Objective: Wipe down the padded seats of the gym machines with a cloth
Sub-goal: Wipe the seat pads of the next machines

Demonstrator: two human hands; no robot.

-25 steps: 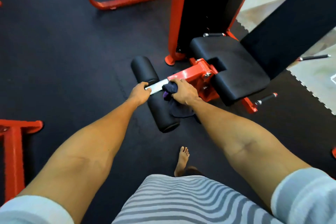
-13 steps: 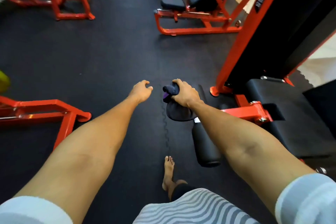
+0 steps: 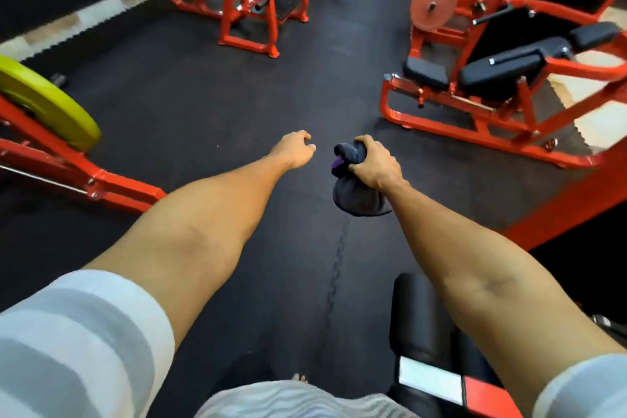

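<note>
Fingers [image 3: 373, 150] of the right hand [image 3: 376, 168] curl tightly round the bunched dark cloth [image 3: 358, 202], which hangs below the fist; the left hand [image 3: 296, 149] is loosely curled, empty. A black seat pad [image 3: 425, 73] lies at one o'clock from the cloth, long axis roughly nine-to-three; right hand nearer

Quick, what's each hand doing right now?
Left hand: open, fingers loosely curled, holding nothing.
Right hand: closed around the bunched dark grey cloth, which hangs below the fist.
</note>
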